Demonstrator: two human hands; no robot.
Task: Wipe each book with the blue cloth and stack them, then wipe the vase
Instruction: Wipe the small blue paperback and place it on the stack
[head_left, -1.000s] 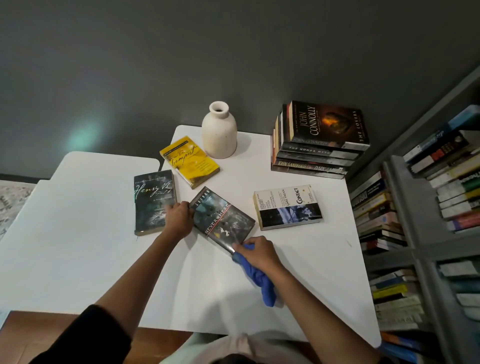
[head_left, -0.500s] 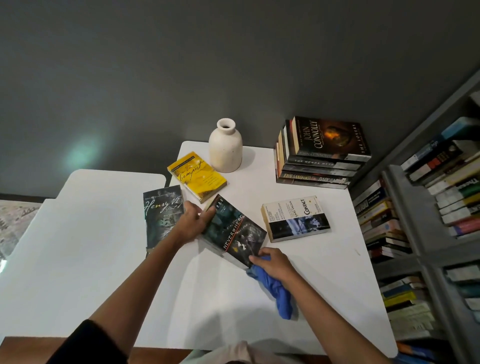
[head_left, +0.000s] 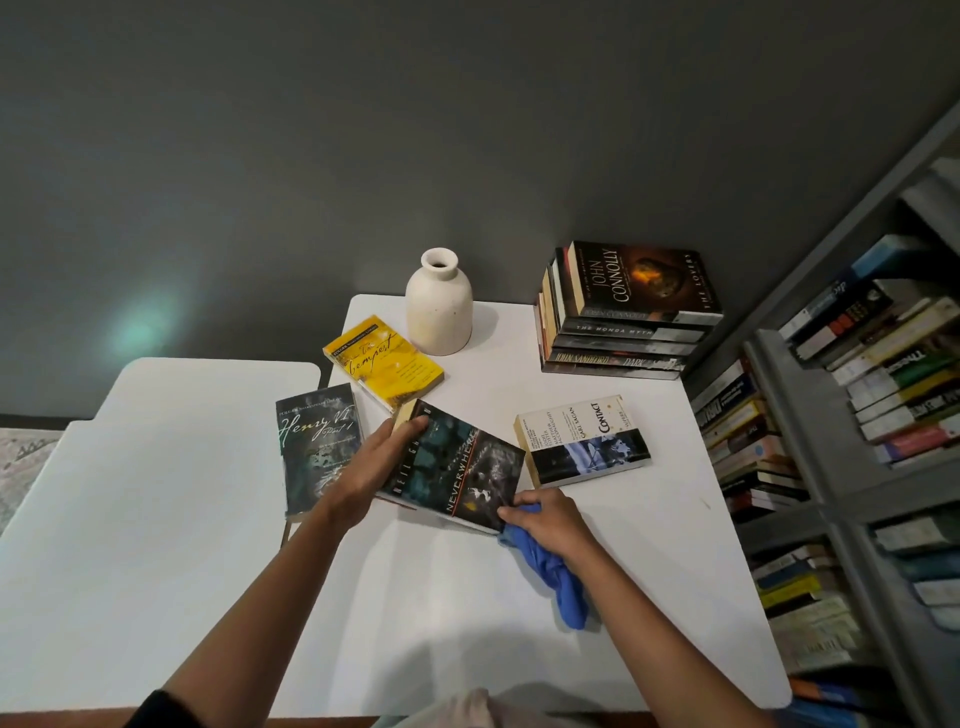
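Your R hand (head_left: 545, 519) clenches the blue cloth (head_left: 553, 577) at the near corner of the Neverwhere book (head_left: 462, 462); your L hand (head_left: 363, 467) grips its far-left edge. From it: Contact book (head_left: 582, 441) at 3 o'clock, Henry VI book (head_left: 311, 436) at 9, vase (head_left: 439, 306) at 12, stack (head_left: 623, 317) at 1

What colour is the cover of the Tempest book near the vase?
Yellow with dark script lettering; the Tempest book shows best in the head view.
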